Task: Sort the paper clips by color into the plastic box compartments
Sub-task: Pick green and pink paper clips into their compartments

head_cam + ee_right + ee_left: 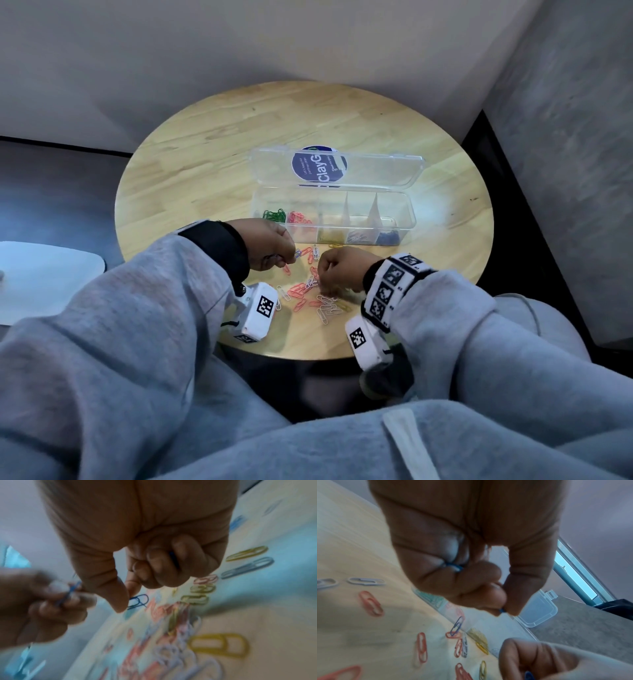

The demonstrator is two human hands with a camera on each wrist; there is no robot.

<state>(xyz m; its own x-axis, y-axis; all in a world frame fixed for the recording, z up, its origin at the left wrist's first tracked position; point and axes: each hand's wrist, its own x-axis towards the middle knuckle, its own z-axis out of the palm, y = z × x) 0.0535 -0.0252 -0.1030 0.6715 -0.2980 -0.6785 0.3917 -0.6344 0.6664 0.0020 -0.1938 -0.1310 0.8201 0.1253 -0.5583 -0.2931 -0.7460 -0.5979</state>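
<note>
A clear plastic box [409,209] stands open on the round table, with green [274,216], pink [298,218], yellow [330,235], white [358,236] and blue clips [387,236] in separate compartments. Loose paper clips [308,291], mostly pink, white and yellow, lie in front of it. My left hand [286,262] pinches a blue clip [502,610] between thumb and forefinger, and another blue clip [454,566] is tucked under its curled fingers. My right hand [323,274] hovers over the pile and holds a blue clip [172,555] in its curled fingers. Its thumb and forefinger meet at a blue clip [138,601] on the table.
The box lid [376,169] lies folded back behind the box over a round blue sticker [318,164]. The wooden table [205,144] sits against a pale wall. A white surface [44,274] is at the left, and my grey-sleeved arms and lap fill the foreground.
</note>
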